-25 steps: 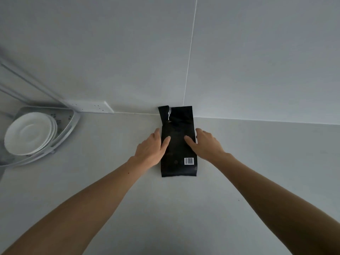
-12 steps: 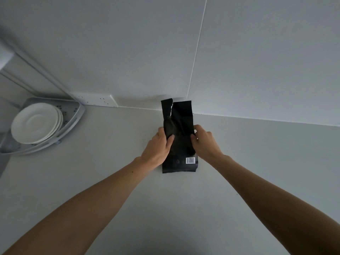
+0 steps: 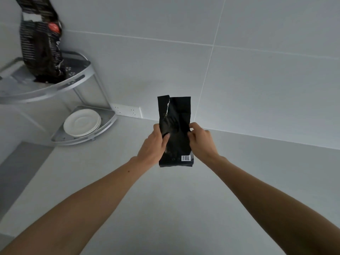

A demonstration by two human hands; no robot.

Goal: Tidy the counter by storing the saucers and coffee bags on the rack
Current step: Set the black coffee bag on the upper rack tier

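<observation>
A black coffee bag (image 3: 177,124) with a torn top and a barcode near its bottom is held upright above the counter. My left hand (image 3: 153,147) grips its left edge and my right hand (image 3: 201,142) grips its right edge. At the far left stands a grey two-tier corner rack (image 3: 77,83). Its lower shelf (image 3: 108,122) carries a stack of white saucers (image 3: 81,122). On the upper shelf a second coffee bag (image 3: 40,43), black with white stripes and a red dot, stands upright.
A white wall socket (image 3: 127,111) sits low on the tiled wall between the rack and the held bag. The pale counter (image 3: 165,199) stretches below my arms. A darker strip (image 3: 16,172) borders the counter at the left.
Both hands have closed on the black bag and raised it off the counter. The view has tilted up, bringing the rack's upper shelf and the striped bag into sight.
</observation>
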